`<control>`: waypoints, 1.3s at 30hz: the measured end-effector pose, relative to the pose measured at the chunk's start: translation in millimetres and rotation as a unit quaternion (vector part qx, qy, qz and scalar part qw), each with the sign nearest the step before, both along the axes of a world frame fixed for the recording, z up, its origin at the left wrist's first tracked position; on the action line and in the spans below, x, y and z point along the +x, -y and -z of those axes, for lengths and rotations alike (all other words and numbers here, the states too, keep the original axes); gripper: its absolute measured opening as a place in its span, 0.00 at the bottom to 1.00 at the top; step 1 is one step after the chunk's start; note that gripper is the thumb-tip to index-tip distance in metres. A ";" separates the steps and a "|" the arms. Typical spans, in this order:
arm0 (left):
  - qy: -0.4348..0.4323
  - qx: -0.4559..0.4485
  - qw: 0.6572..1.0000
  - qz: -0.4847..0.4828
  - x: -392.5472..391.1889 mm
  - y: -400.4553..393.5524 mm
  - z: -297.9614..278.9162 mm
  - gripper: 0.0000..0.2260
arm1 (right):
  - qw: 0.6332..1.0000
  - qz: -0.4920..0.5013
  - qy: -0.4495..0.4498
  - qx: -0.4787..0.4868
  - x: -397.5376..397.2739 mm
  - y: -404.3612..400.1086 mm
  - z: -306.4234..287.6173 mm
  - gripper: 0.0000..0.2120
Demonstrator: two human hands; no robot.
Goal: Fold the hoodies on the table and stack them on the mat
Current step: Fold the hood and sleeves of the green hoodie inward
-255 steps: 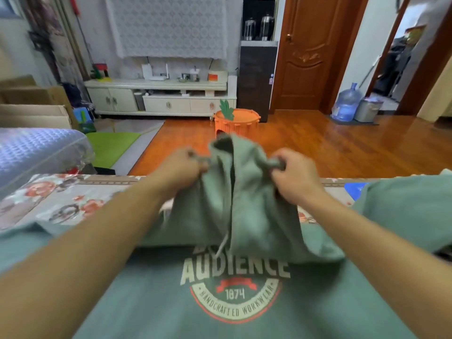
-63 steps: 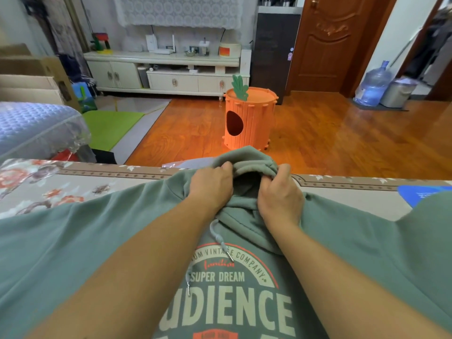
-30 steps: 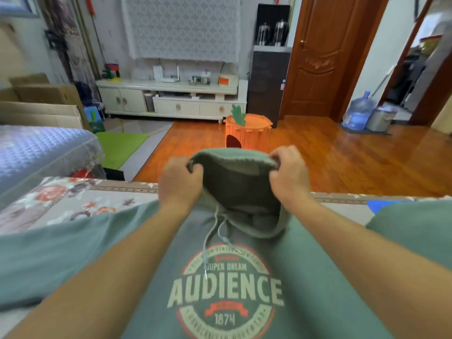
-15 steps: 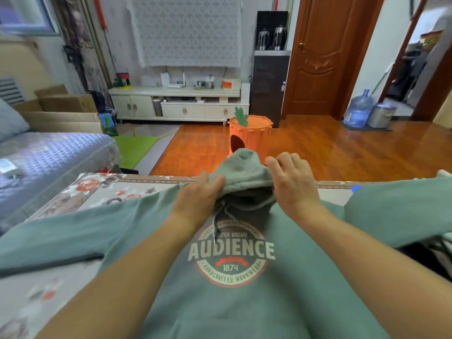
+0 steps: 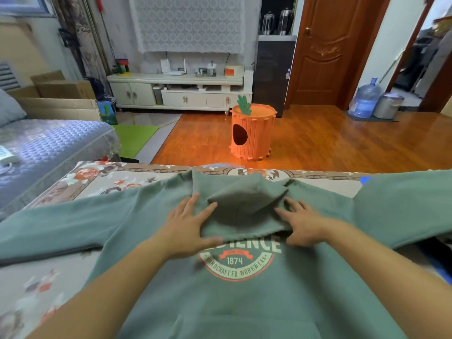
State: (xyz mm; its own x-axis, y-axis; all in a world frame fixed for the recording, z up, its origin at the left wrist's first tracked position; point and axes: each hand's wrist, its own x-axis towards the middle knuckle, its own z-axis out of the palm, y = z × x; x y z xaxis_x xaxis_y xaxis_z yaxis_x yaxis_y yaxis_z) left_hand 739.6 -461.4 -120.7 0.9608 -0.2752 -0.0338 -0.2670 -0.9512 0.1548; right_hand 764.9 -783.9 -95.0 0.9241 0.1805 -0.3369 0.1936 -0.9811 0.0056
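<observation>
Flat on the soft green hoodie (image 5: 244, 302), both hands press its folded hood (image 5: 242, 206): left hand (image 5: 188, 228) and right hand (image 5: 303, 226), fingers straight, gripping nothing.

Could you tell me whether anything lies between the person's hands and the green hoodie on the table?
Nothing does. The left hand and right hand rest open, directly on the green hoodie, either side of its folded-down hood, with no grip on it.

So the hoodie (image 5: 234, 289) is spread flat on the table (image 5: 80, 182), sleeves out left and right, hood (image 5: 241, 206) flopped down over the chest. Left hand (image 5: 188, 226) sits on the hood's left edge, right hand (image 5: 303, 223) on its right. Barrel stool (image 5: 253, 133) on the floor beyond the far edge, sofa (image 5: 49, 145) off left.
</observation>
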 end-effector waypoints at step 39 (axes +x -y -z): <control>-0.211 -0.438 0.867 -0.108 109.4 -11.5 -32.0 0.25 | 0.846 0.198 0.118 0.482 103.6 -9.0 18.7 0.10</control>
